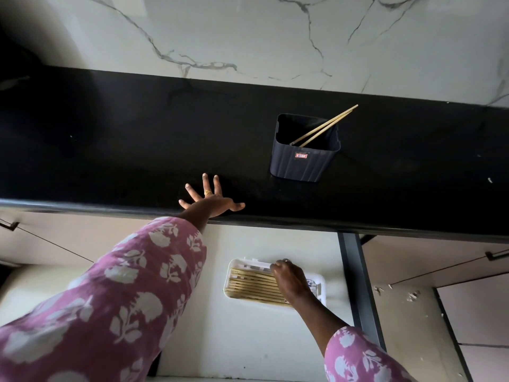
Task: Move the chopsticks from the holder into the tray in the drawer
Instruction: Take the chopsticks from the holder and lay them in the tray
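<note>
A dark square holder (301,164) stands on the black counter with two wooden chopsticks (326,125) leaning out of its far right corner. Below, in the open drawer, a white tray (249,264) holds several chopsticks (252,285) lying side by side. My right hand (289,282) is down over the right end of that tray, fingers curled at the chopstick ends; whether it grips one is hidden. Fingers spread, my left hand (210,199) rests flat on the counter's front edge, left of the holder.
The black counter (137,150) runs across the view under a white marble wall (248,37). The drawer's pale floor (234,340) lies around the tray, bounded by a dark right side wall (360,285). Closed cabinet fronts with handles flank the drawer.
</note>
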`<action>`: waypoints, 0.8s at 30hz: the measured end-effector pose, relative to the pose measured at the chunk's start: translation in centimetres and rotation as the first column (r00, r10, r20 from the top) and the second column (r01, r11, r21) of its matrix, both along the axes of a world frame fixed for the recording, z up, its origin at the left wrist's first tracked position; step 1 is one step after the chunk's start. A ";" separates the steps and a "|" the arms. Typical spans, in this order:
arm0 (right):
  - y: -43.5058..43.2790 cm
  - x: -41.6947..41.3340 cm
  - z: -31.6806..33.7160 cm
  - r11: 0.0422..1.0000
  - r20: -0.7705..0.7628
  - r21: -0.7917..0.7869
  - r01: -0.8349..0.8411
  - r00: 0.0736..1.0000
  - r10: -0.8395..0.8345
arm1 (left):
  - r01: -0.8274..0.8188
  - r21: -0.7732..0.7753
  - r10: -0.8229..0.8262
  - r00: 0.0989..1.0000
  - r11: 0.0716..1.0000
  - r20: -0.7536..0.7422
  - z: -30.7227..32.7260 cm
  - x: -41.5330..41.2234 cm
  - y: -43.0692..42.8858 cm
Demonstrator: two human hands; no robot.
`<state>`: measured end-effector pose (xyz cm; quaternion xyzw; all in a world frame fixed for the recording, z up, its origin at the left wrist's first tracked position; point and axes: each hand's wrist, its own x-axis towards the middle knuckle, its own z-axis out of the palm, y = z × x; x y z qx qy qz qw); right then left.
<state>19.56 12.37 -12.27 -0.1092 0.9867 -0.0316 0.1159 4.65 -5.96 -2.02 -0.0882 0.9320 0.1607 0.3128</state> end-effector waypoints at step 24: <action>9.6 -18.7 20.5 0.807 -0.610 -0.541 0.238 0.549 -0.571 | 0.026 -0.009 -0.026 1.000 1.000 0.008 0.2 -0.1 -0.2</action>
